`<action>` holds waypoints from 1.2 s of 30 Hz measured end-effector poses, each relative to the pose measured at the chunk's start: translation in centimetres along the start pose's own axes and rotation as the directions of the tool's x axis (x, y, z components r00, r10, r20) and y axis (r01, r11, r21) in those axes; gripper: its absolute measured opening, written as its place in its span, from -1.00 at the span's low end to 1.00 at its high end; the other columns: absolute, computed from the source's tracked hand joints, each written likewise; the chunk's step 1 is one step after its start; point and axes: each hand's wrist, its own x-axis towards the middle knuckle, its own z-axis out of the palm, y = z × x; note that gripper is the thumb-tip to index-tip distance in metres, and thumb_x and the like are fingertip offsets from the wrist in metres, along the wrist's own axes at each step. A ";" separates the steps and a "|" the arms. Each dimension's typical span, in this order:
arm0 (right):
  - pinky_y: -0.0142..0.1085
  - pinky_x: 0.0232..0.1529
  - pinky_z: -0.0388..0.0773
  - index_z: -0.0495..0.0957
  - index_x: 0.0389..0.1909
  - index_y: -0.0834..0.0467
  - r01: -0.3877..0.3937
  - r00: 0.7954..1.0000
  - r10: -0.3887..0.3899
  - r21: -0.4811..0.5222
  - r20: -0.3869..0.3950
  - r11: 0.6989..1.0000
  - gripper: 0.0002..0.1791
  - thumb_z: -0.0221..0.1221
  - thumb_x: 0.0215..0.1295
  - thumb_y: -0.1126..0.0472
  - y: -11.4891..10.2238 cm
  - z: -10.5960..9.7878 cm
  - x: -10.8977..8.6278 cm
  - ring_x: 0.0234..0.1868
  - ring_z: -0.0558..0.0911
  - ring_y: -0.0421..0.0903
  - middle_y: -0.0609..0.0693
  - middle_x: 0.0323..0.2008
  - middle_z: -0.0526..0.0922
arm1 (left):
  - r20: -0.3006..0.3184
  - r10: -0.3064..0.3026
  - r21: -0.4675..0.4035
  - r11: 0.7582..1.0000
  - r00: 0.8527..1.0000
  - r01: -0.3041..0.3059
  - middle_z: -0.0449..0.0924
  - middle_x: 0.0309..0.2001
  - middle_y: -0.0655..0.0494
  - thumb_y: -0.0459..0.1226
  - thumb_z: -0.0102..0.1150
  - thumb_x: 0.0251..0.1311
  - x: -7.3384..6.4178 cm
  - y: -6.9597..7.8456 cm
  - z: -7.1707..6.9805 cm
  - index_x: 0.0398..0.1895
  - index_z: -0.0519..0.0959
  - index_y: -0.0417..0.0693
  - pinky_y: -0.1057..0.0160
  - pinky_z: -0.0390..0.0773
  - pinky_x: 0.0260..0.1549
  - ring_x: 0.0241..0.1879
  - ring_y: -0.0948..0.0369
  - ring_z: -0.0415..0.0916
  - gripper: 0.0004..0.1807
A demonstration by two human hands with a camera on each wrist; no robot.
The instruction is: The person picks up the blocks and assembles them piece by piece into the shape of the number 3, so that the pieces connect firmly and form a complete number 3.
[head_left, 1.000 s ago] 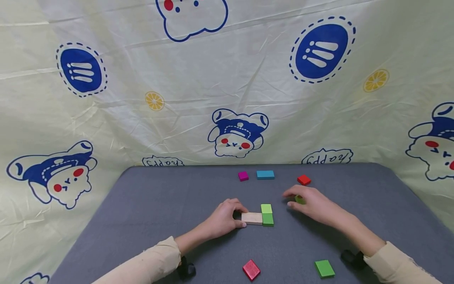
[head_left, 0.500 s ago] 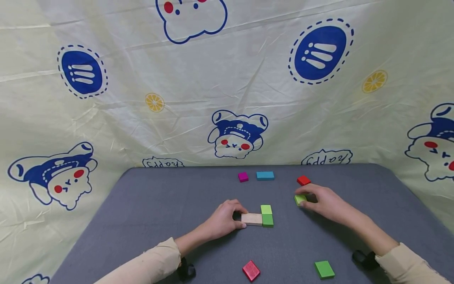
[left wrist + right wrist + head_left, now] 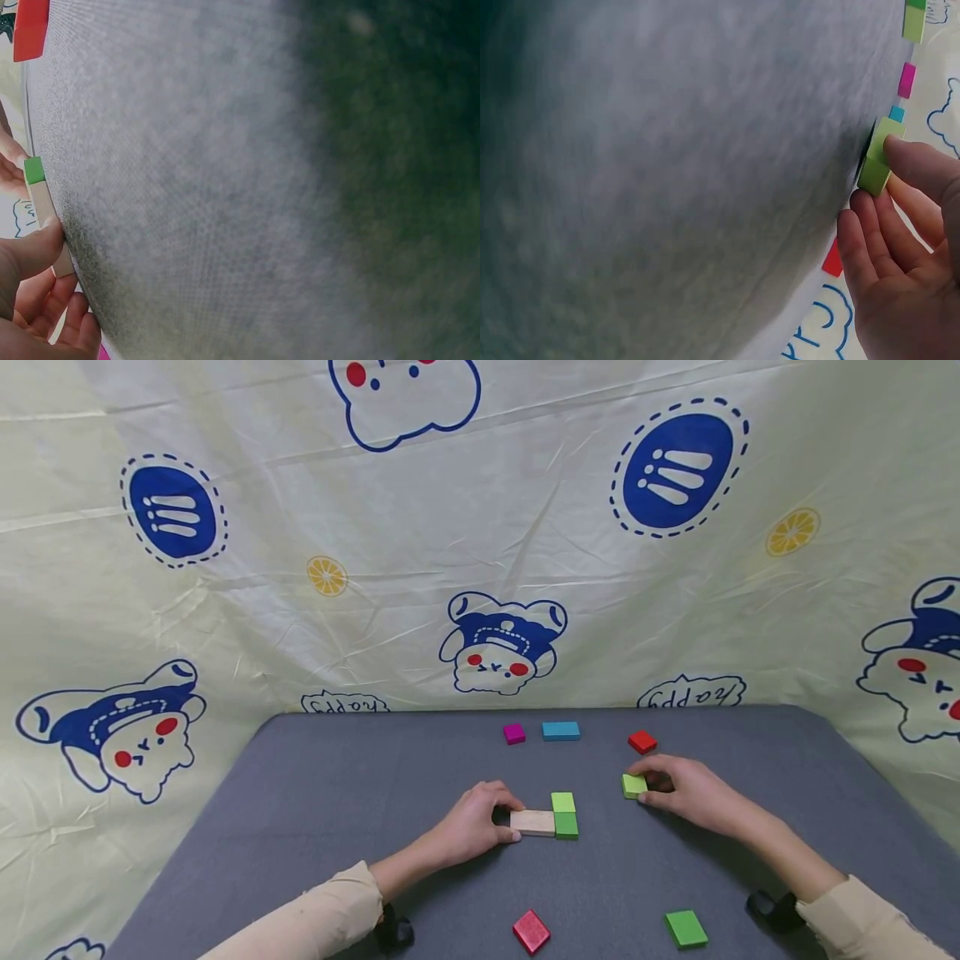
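In the head view my left hand grips the left end of a plain wooden block between thumb and fingers. Against that block's right end lies a green block, with a light green block touching it on the far side. Farther right, my right hand pinches another light green block at its right side; the right wrist view shows the thumb on this light green block. The left wrist view catches the thumb over the wooden block.
Along the far side of the grey table lie a magenta block, a blue block and a red block. Nearer me are a dark red block and a flat green block. A printed curtain hangs behind.
My right hand has shifted right and now pinches the light green block it partly covered before. The left hand and the wooden block have stayed in place.
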 end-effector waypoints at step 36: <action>-0.28 -0.19 0.50 0.59 -0.04 -0.05 0.129 0.984 -0.132 0.040 0.120 0.991 -0.67 0.38 0.18 0.15 -5.7 2.3 -2.2 -0.20 0.51 -0.25 -0.27 -0.19 0.53 | -0.003 0.008 -0.004 1.000 1.000 -0.008 0.55 -0.18 0.28 -0.29 0.45 0.09 0.0 0.0 -0.1 -0.10 0.70 -0.02 0.25 0.42 -0.06 -0.11 0.26 0.41 -0.73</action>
